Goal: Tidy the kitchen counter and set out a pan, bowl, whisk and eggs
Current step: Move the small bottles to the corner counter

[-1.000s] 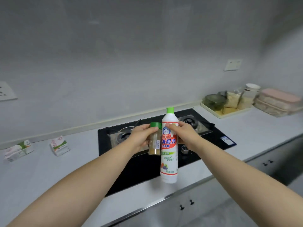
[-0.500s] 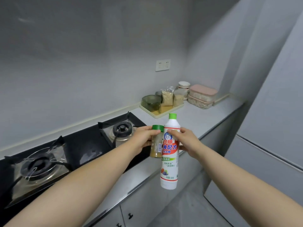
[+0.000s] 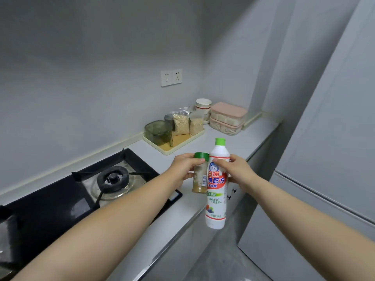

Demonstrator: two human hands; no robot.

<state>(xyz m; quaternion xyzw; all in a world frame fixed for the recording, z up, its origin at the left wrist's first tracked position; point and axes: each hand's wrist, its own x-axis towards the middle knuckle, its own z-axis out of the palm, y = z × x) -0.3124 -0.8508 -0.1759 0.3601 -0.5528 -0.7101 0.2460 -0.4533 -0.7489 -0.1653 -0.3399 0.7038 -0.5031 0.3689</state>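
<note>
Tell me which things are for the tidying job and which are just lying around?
Job: spice jar in left hand; soap bottle in right hand; bowls, perhaps.
Lying about: stove, tray, pink boxes, wall socket.

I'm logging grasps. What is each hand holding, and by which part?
The left hand grips the spice jar near its green cap; the right hand grips the detergent bottle around its upper body.
</note>
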